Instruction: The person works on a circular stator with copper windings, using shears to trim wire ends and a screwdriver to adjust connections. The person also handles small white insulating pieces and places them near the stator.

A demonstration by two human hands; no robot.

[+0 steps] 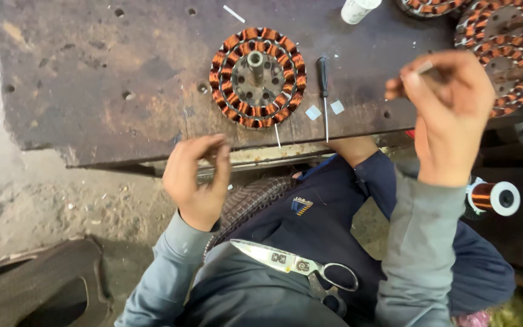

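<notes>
Both hands raised over the counter (pixel 92 79) edge: left hand (pixel 198 178) pinched shut, contents too fine to tell; right hand (pixel 449 115) pinching a small pale strip (pixel 424 66). Wound stator (pixel 257 77) flat on counter, screwdriver (pixel 323 91) just beside. Scissors (pixel 301 269) across lap. Looks like insulating or winding work; next calls for steady fingers.

Rusty metal workbench (pixel 92 72), copper-wound stator (pixel 257 77), screwdriver (pixel 323 88), two paper squares (pixel 325 110)

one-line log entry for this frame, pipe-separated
left hand: pinched, raised near bench edge | right hand: pinching small pale piece | wound stator: flat on bench | screwdriver: beside it | scissors: on lap
</notes>
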